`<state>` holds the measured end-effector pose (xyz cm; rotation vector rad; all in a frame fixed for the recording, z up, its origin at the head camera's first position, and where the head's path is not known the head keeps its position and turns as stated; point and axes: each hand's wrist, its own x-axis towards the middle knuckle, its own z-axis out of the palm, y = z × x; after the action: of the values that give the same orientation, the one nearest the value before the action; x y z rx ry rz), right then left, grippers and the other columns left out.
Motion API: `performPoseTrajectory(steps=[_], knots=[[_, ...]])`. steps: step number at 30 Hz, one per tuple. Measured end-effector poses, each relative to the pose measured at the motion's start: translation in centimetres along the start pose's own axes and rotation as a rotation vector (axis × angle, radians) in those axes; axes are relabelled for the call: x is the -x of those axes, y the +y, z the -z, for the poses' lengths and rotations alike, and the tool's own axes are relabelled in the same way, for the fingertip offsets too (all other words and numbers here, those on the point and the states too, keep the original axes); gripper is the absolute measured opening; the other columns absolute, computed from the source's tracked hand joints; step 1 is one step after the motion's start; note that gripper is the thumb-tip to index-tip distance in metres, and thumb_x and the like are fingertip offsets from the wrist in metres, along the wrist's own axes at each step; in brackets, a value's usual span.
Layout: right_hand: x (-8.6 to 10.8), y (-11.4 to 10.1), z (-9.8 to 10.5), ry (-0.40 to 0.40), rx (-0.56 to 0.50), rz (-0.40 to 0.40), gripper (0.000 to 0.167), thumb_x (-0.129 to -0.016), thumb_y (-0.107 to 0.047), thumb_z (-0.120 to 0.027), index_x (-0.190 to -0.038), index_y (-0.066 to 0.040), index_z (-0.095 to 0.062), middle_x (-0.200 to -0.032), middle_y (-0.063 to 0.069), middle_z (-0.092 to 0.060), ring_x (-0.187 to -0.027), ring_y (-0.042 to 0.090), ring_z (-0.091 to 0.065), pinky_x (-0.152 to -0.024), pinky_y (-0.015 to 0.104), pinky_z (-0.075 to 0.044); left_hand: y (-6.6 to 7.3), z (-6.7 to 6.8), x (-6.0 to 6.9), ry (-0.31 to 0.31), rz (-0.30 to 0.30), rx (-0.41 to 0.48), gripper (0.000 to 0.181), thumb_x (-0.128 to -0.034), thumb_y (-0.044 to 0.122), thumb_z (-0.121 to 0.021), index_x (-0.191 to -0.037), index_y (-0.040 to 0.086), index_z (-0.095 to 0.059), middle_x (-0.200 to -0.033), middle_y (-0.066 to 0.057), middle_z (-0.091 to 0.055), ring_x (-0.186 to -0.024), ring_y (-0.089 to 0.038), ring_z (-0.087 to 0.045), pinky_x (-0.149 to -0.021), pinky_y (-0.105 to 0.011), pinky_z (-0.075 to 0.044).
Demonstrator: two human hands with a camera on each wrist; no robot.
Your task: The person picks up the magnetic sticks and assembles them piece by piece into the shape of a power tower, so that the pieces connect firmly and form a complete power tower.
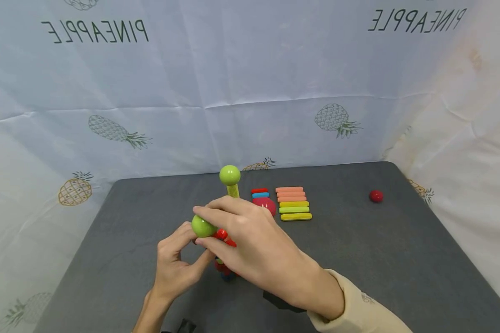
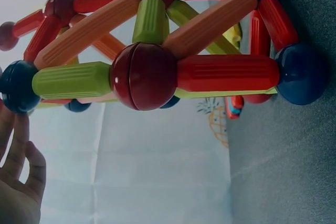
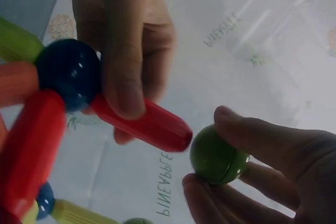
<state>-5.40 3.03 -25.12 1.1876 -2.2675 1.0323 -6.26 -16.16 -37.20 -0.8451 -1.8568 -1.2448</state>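
My right hand (image 1: 258,240) holds a green ball (image 1: 203,226) between thumb and fingers. In the right wrist view the ball sits at the free end of a red rod (image 3: 157,128); whether they touch I cannot tell. My left hand (image 1: 179,261) pinches that rod, whose other end meets a blue ball (image 3: 71,72). This belongs to a frame of balls and rods, with a maroon ball (image 2: 144,77), coral rods (image 2: 86,31) and green rods (image 2: 72,79) in the left wrist view. From the head, my right hand hides much of the frame. Another green ball (image 1: 230,175) tops a yellow rod (image 1: 232,191).
Beyond my right hand, coral rods (image 1: 290,194) and yellow rods (image 1: 296,216) lie in a row, beside a blue rod (image 1: 260,195) and a red rod (image 1: 259,190). A red ball (image 1: 376,196) lies far right on the dark table (image 1: 358,259). Pineapple-print cloth (image 1: 250,69) hangs behind.
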Motion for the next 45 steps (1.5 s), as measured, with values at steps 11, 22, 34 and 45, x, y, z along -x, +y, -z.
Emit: performPoseTrajectory(steps=[11, 22, 34, 45], knots=[[0.9, 0.1, -0.4, 0.083, 0.108, 0.031, 0.041, -0.084, -0.021, -0.086, -0.122, -0.012, -0.073, -0.113, -0.001, -0.071, -0.102, 0.011, -0.066, -0.086, 0.020, -0.054, -0.1, 0.1, 0.1, 0.010, 0.008, 0.002, 0.032, -0.0946, 0.032, -0.074, -0.096, 0.000, -0.073, -0.080, -0.004, -0.064, -0.073, -0.006, -0.049, -0.067, -0.021, -0.041], [4.0, 8.5, 4.1, 0.309, 0.190, -0.198, 0.037, -0.081, -0.011, -0.086, -0.115, -0.006, -0.076, -0.103, 0.009, -0.076, -0.098, 0.023, -0.067, -0.083, 0.036, -0.055, 0.2, -0.1, 0.1, 0.006, 0.059, -0.039, 0.031, -0.0916, 0.036, -0.077, -0.095, 0.005, -0.073, -0.077, -0.003, -0.061, -0.074, -0.006, -0.049, -0.067, -0.021, -0.038], [9.8, 19.8, -1.6, -0.206, 0.369, -0.477, 0.030, -0.083, -0.010, -0.083, -0.112, -0.002, -0.077, -0.104, 0.014, -0.074, -0.095, 0.029, -0.064, -0.083, 0.047, -0.059, 0.3, 0.1, 0.3, -0.001, 0.065, -0.057, 0.034, -0.0913, 0.037, -0.077, -0.099, 0.004, -0.074, -0.079, -0.003, -0.061, -0.076, -0.005, -0.050, -0.068, -0.021, -0.039], [11.1, 22.2, -3.6, -0.346, 0.352, -0.465, 0.028, -0.082, -0.005, -0.084, -0.109, -0.001, -0.078, -0.096, 0.011, -0.071, -0.086, 0.024, -0.064, -0.079, 0.041, -0.058, 0.5, 0.4, 0.1, -0.028, 0.083, -0.037, 0.030, -0.0896, 0.032, -0.080, -0.102, 0.005, -0.074, -0.080, -0.002, -0.061, -0.077, -0.005, -0.050, -0.069, -0.021, -0.040]])
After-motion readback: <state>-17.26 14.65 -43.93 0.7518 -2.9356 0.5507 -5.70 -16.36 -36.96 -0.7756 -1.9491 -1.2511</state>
